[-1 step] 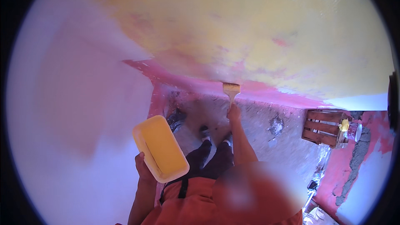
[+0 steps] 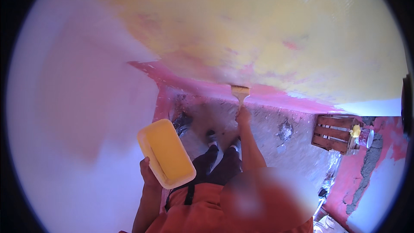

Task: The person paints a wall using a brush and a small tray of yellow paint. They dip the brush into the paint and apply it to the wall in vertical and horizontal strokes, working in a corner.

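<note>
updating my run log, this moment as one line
left hand: yellow tub | right hand: brush | brush: at yellow-pink wall

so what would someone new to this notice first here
Probably the big wall across the top, patchy yellow with pink showing through lower down. Next, the pale-rimmed tray, bright yellow inside, in the left hand at lower left, and the wide brush in the right hand, near the picture's middle. A reddish-brown slatted crate stands out at right.
</note>
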Demonstrator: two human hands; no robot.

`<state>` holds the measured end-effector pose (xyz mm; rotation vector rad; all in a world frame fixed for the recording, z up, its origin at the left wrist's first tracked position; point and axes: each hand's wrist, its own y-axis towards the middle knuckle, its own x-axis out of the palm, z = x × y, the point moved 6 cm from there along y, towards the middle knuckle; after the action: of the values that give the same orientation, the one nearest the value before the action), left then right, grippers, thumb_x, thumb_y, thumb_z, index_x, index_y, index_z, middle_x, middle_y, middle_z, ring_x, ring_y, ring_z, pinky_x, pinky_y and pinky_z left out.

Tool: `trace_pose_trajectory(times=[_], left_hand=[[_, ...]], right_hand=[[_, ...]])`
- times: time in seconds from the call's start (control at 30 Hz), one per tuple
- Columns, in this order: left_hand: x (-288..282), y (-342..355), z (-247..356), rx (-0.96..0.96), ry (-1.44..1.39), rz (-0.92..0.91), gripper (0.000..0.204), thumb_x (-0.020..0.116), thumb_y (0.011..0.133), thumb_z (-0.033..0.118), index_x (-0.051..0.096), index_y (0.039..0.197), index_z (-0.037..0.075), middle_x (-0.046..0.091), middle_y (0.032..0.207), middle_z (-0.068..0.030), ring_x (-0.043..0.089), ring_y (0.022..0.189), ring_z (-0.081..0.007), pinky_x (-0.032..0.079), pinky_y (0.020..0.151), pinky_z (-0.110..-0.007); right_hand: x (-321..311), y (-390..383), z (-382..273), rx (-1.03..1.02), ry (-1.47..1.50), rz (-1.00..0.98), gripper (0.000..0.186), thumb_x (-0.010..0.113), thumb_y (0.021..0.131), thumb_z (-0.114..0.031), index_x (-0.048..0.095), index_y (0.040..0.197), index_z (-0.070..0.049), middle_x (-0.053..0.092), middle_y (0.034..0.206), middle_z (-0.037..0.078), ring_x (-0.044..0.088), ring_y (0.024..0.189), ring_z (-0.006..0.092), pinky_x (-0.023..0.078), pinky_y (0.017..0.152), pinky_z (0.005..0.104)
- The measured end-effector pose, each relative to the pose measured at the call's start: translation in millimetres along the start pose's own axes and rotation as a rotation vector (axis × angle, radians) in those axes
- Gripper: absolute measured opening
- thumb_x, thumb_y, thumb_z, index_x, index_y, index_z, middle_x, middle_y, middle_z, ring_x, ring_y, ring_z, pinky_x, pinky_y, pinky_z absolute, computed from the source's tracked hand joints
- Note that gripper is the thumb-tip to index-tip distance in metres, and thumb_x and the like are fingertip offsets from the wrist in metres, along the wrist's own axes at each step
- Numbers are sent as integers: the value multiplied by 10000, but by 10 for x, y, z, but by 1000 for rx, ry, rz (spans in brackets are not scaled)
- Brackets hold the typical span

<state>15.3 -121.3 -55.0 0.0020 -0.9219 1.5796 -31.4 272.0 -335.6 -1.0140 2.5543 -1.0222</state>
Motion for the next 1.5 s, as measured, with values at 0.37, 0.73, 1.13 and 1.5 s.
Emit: trace_pose_trajectory(times=[0.37, 0.73, 1.13, 1.5], left_hand=[[-17, 10, -37, -36, -18, -3, 686, 577, 868, 469, 501, 1347, -17, 632, 1226, -169, 637, 1092, -296, 532, 922, -407], [-7, -41, -96, -33, -3, 63, 627, 480, 916, 470, 511, 1332, 2, 634, 1191, -150, 640, 1055, -293, 537, 899, -409], [216, 65, -197, -96, -31, -11, 635, 455, 918, 477, 515, 1341, 8, 645, 1190, -152, 654, 1052, -299, 544, 907, -413], [504, 199, -241, -116, -26, -159, 740, 617, 843, 438, 426, 1430, 30, 575, 1311, -141, 598, 1164, -292, 513, 965, -407]], right_hand=[[-216, -302, 274, -4, -110, 6, 373, 515, 1001, -417, 579, 802, -107, 492, 604, -12, 442, 463, 89, 349, 423, 253], [-330, -439, 281, -109, -118, -25, 345, 515, 1019, -382, 571, 830, -98, 492, 589, 3, 483, 479, 101, 388, 427, 272], [-325, -144, -329, -95, 47, -30, 308, 553, 1006, -336, 629, 902, -56, 620, 740, 32, 581, 604, 105, 456, 535, 244], [-283, -2036, -1860, -431, 180, 55, 289, 564, 1020, -285, 631, 924, -21, 557, 706, 20, 494, 581, 99, 418, 555, 240]])
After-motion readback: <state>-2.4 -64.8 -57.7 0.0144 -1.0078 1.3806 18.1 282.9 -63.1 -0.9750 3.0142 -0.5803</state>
